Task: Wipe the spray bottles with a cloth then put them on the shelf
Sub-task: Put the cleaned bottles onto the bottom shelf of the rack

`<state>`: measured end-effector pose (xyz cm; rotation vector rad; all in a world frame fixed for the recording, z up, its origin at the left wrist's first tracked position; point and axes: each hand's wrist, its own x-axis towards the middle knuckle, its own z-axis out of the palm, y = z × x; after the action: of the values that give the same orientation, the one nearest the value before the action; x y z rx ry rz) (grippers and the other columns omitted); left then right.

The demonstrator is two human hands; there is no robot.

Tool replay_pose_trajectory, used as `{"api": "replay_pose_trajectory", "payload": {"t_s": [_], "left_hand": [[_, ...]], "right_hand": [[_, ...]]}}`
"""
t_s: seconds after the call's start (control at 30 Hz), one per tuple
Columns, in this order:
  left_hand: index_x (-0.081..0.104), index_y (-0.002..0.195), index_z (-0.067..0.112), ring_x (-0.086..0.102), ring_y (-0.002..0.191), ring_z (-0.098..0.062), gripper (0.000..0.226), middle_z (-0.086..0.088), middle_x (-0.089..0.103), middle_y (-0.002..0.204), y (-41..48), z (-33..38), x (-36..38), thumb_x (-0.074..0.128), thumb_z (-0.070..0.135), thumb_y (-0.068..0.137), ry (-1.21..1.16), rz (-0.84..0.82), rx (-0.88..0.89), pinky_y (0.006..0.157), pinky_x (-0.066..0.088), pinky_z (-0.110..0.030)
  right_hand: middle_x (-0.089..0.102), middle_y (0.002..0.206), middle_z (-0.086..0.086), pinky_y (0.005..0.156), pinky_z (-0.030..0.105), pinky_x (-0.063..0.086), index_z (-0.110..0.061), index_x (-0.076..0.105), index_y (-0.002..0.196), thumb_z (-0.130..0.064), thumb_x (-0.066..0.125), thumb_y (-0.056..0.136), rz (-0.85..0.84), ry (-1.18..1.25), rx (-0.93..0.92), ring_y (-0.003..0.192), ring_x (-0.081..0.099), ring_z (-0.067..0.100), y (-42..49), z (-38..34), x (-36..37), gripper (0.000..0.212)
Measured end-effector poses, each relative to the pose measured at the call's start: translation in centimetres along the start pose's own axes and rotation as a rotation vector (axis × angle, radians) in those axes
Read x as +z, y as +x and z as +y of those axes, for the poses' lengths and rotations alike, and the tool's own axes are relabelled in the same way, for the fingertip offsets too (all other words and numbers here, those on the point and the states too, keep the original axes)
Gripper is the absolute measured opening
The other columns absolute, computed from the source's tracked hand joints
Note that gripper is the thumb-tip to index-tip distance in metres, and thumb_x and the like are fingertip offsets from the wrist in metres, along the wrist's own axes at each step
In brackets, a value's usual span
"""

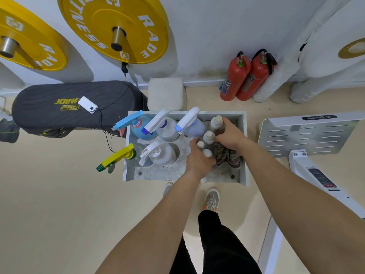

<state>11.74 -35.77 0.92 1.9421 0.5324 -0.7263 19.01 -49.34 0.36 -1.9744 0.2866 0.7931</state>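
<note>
A grey shelf tray holds several spray bottles: a blue-triggered one, a white-and-blue one, a purple one, a yellow-triggered one and a clear white-triggered one. Several small white-capped bottles stand at the tray's right. My left hand is closed around small white-capped bottles. My right hand grips a striped cloth and rests against the small bottles.
A black padded bench with a phone and cable is left of the tray. Two red fire extinguishers stand by the wall. A white machine frame is at right. Yellow weight plates hang above. My feet are below the tray.
</note>
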Motion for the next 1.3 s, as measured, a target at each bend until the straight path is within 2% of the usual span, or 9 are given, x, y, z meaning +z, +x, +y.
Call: {"api": "replay_pose_trajectory", "payload": {"t_s": [0.2, 0.3, 0.43, 0.63, 0.77, 0.93, 1.0, 1.13, 1.3], "left_hand": [[0.027, 0.144, 0.019, 0.051, 0.096, -0.020, 0.070, 0.000, 0.047, 0.114, 0.1, 0.0, -0.1, 0.065, 0.003, 0.088, -0.034, -0.028, -0.019, 0.059, 0.036, -0.018], [0.026, 0.144, 0.022, 0.050, 0.087, -0.013, 0.067, 0.001, 0.048, 0.114, 0.1, 0.0, -0.1, 0.062, 0.004, 0.091, -0.038, -0.044, -0.040, 0.056, 0.035, -0.014], [0.024, 0.148, 0.022, 0.052, 0.095, -0.019, 0.060, 0.000, 0.052, 0.113, 0.3, -0.1, 0.0, 0.053, 0.012, 0.097, 0.002, -0.017, -0.022, 0.059, 0.035, -0.016], [0.029, 0.146, 0.016, 0.055, 0.094, -0.019, 0.060, -0.006, 0.061, 0.115, 0.1, -0.4, 0.0, 0.057, 0.006, 0.094, 0.058, 0.011, 0.044, 0.075, 0.041, -0.023], [0.025, 0.142, 0.017, 0.054, 0.085, -0.011, 0.060, 0.005, 0.055, 0.101, -0.2, -0.3, 0.0, 0.061, 0.013, 0.094, 0.025, -0.034, 0.042, 0.062, 0.037, -0.014], [0.033, 0.131, 0.015, 0.054, 0.099, -0.026, 0.057, 0.001, 0.049, 0.108, 0.1, -0.5, 0.5, 0.068, 0.009, 0.086, -0.049, -0.031, 0.036, 0.077, 0.044, -0.029], [0.035, 0.120, 0.019, 0.050, 0.095, -0.021, 0.052, 0.004, 0.044, 0.105, 0.0, -0.2, 0.9, 0.067, 0.004, 0.082, -0.140, -0.063, 0.017, 0.076, 0.046, -0.026], [0.035, 0.132, 0.018, 0.053, 0.096, -0.019, 0.063, 0.009, 0.044, 0.101, 0.0, 0.5, 1.9, 0.068, 0.000, 0.082, -0.202, -0.055, 0.019, 0.079, 0.051, -0.034], [0.030, 0.133, 0.024, 0.052, 0.102, -0.020, 0.064, -0.001, 0.045, 0.119, 0.3, 1.5, 2.3, 0.066, -0.001, 0.087, -0.217, -0.049, -0.029, 0.061, 0.043, -0.015]], "right_hand": [[0.065, 0.123, -0.002, 0.105, 0.038, 0.046, -0.017, 0.056, 0.126, -0.015, 0.071, 0.072, 0.021, 0.036, 0.015, 0.117, 0.060, 0.017, -0.8, -0.5, -0.1, 0.057], [0.065, 0.115, 0.000, 0.088, 0.033, 0.045, -0.020, 0.061, 0.119, -0.014, 0.065, 0.086, 0.130, 0.009, 0.077, 0.111, 0.061, 0.025, -2.7, -0.9, 0.0, 0.034], [0.060, 0.114, 0.002, 0.078, 0.030, 0.040, -0.018, 0.052, 0.125, -0.027, 0.065, 0.088, 0.248, 0.004, 0.166, 0.103, 0.056, 0.021, -5.4, -1.5, 0.7, 0.040], [0.065, 0.105, -0.002, 0.074, 0.031, 0.045, -0.024, 0.060, 0.118, -0.040, 0.065, 0.087, 0.128, -0.354, -0.023, 0.094, 0.060, 0.020, -6.4, -3.7, 2.1, 0.036], [0.070, 0.098, -0.001, 0.074, 0.035, 0.052, -0.029, 0.069, 0.104, -0.037, 0.051, 0.093, 0.188, -0.519, -0.006, 0.094, 0.067, 0.025, -5.8, -3.4, 2.2, 0.022], [0.066, 0.086, -0.001, 0.062, 0.033, 0.041, -0.027, 0.066, 0.094, -0.035, 0.047, 0.097, 0.329, -0.590, -0.001, 0.076, 0.055, 0.023, -6.9, -1.7, 0.5, 0.021], [0.071, 0.098, 0.003, 0.067, 0.033, 0.047, -0.026, 0.070, 0.106, -0.034, 0.050, 0.097, 0.382, -0.533, 0.000, 0.085, 0.062, 0.026, -7.1, -1.3, -0.9, 0.024], [0.071, 0.122, 0.007, 0.089, 0.039, 0.053, -0.026, 0.068, 0.126, -0.034, 0.052, 0.096, 0.418, -0.492, -0.001, 0.109, 0.065, 0.031, -5.0, -1.7, -2.7, 0.035], [0.071, 0.121, 0.005, 0.091, 0.042, 0.054, -0.028, 0.070, 0.118, -0.033, 0.055, 0.091, 0.411, -0.414, 0.016, 0.109, 0.064, 0.030, -2.7, -2.4, -3.8, 0.031]]}}
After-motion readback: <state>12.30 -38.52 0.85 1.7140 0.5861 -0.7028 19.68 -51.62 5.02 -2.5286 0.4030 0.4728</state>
